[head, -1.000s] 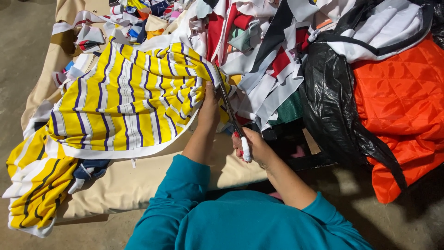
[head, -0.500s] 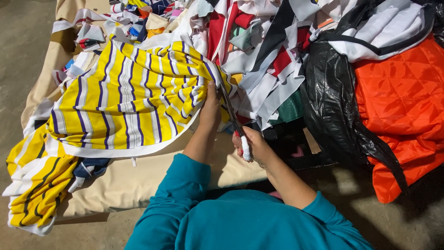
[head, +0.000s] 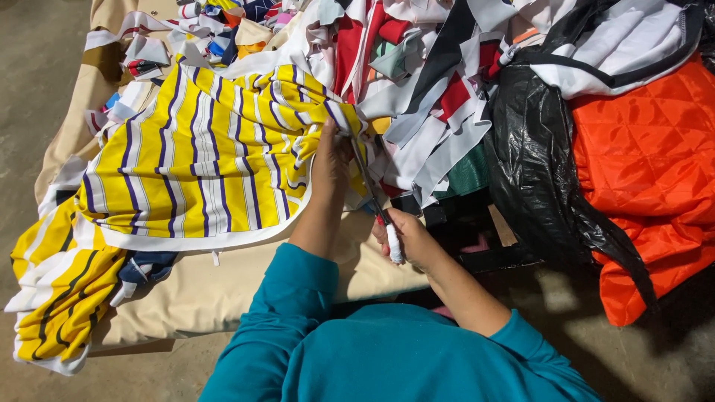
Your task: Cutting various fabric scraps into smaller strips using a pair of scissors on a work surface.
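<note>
Left hand (head: 330, 160) fingers pinch the soft, light, floppy yellow striped cloth (head: 201, 160) at its edge; right hand (head: 406, 238) fingers clasp scissors (head: 370, 190).

One head-worn camera looks steeply down, close over the cloth-strewn worktable (head: 223, 298).

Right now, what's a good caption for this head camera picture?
Left hand holds yellow striped fabric while right hand works scissors.
</note>
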